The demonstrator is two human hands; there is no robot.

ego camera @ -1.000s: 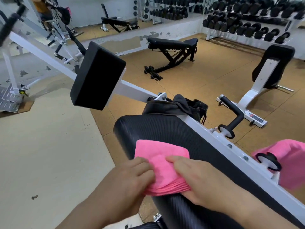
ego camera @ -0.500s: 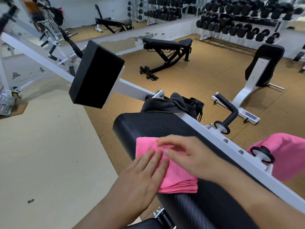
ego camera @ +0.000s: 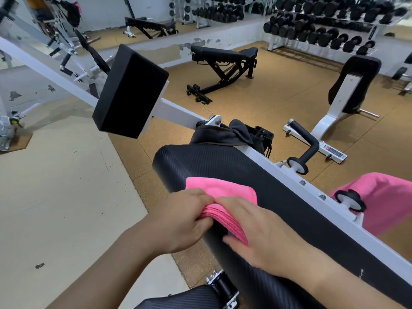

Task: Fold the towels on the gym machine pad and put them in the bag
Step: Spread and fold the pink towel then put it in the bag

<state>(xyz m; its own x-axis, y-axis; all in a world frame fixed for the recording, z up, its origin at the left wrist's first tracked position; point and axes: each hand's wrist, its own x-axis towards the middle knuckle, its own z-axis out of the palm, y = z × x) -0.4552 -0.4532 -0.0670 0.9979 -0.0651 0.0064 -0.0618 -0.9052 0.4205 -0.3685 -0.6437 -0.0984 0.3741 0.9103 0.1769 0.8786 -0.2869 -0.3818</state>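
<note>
Layers of pink cloth showed as a thick stack along the near side of the folded pink towel. It lay on the black ribbed machine pad, close to the far end and over the left edge, where the pad curves downward. The left hand had its fingers curled around the left part of this stacked side and gripped it. The right hand lay over the right part with fingers almost straight, pressing the cloth down; the thumb was against the layers, but I could not tell if it pinched them.

I judged the folding of this towel as nearly finished. Such a towel is light, soft and limp, so it has no stiffness to hold its shape, and the layers may slide apart. It seemed best to take it at the stacked side, pinching all layers together, with some support from below.

The dark bag sat just behind the far end of the pad, its mouth looking collapsed, so it probably needed opening. A second pink towel, not folded, hung over the white frame beyond the right edge. Farther away stood a black bench and a dumbbell rack.
</note>
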